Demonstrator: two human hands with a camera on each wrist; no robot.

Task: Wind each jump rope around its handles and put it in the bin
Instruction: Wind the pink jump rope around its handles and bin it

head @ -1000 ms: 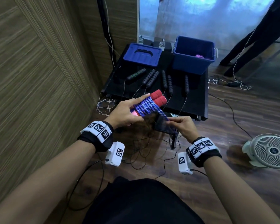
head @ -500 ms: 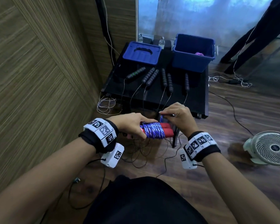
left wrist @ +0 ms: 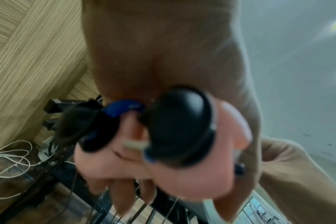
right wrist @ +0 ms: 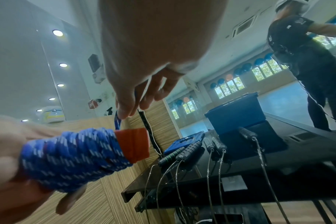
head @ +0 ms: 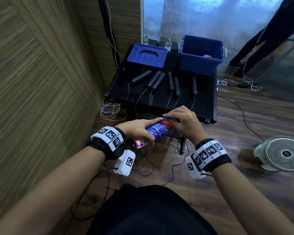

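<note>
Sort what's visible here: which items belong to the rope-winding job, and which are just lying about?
Job:
- blue rope wound on red handles, gripped by left hand
- rope's loose end, pinched by right hand
- black-handled ropes waiting on the table
- open blue bin

Lying about:
- bin lid
- white fan
- floor cables

Open bin (head: 200,65) at far right; black handles (head: 171,81) strewn across table (head: 209,102) between; lid (head: 147,55) far left.
</note>
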